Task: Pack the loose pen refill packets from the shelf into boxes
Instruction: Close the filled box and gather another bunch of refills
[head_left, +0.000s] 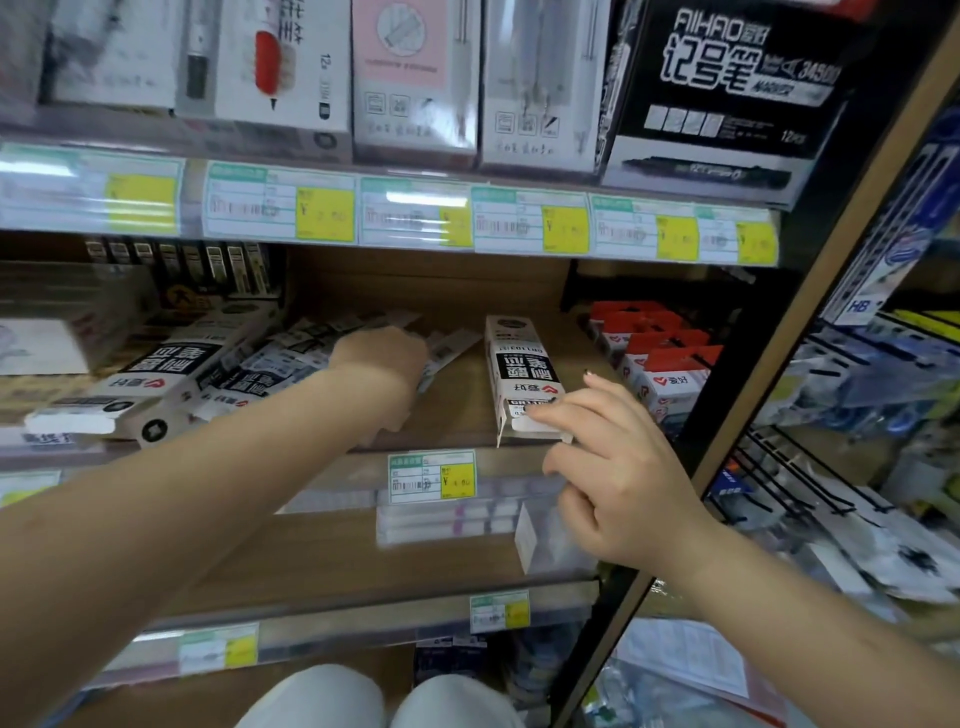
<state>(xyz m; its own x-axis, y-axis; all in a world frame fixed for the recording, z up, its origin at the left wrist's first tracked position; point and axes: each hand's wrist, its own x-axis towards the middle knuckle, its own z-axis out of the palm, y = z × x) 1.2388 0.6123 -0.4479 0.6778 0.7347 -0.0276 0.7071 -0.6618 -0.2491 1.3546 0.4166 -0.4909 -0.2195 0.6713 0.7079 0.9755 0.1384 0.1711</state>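
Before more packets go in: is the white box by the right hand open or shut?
Open: the white box has its near end flap hanging loose beside the right hand.

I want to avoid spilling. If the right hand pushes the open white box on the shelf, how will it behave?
The white box is thin card, so probably light and slides easily. Its flap end by the right hand looks open, so contents might slip out if tilted.

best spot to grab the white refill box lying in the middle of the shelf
Grip the white refill box by its near, open-flap end, across the long side walls, coming from the front. It lies lengthwise toward you, and the right hand already touches that end.
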